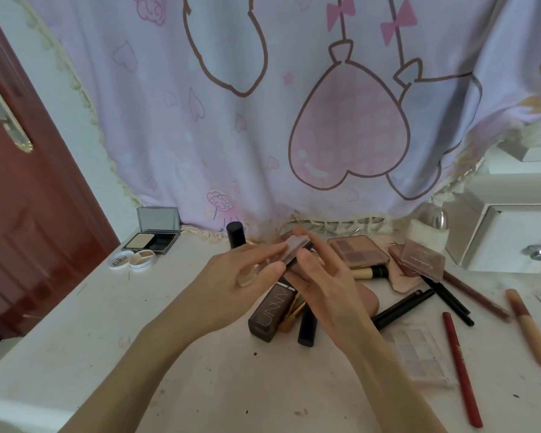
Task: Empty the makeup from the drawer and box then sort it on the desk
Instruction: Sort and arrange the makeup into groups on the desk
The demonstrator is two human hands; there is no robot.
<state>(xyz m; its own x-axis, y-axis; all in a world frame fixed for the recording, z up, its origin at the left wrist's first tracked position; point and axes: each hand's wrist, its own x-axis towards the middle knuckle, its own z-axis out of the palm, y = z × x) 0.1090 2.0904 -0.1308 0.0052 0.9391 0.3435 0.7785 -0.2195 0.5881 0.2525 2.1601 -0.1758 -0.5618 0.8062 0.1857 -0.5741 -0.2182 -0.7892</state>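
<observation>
Bare forearms reach in from bottom edge over dusty white surface (75,323). Left hand (247,273) and right hand (322,282) together grip small pinkish-brown compact (297,250), raised above makeup pile, fingers curled round its edges. Beneath: brown UNNY tube (270,314), pale eyeshadow palette (419,354), red pencil (461,370), black pens (403,307). Open powder compact (153,237) sits far left beside curtain (263,104). White drawer (512,239) at right.

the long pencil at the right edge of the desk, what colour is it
Red, with small lettering along its side. The pencil shows in the head view, lying on the desk.
</observation>
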